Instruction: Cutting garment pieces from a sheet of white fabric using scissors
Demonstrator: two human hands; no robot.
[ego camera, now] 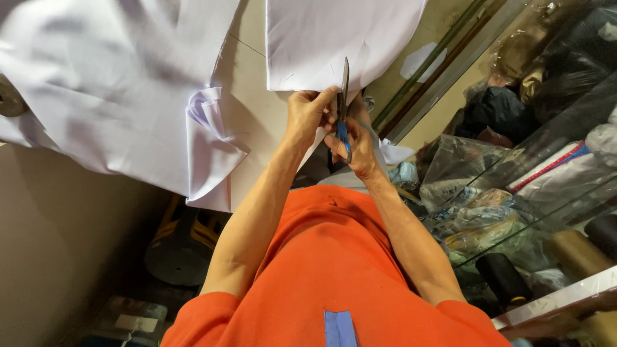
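Note:
My right hand (357,145) grips blue-handled scissors (344,103), blades pointing away from me into the near edge of a white fabric sheet (334,38). My left hand (307,110) pinches the fabric's edge just left of the blades. The sheet lies flat on a beige cutting table (257,103). My orange shirt fills the lower part of the view.
A larger white fabric piece (109,90) drapes over the table's left side, folded at its corner. A round metal weight (9,99) rests at the far left. Bagged fabrics and rolls (514,180) crowd the right. A yellow-black stool (183,241) stands below the table.

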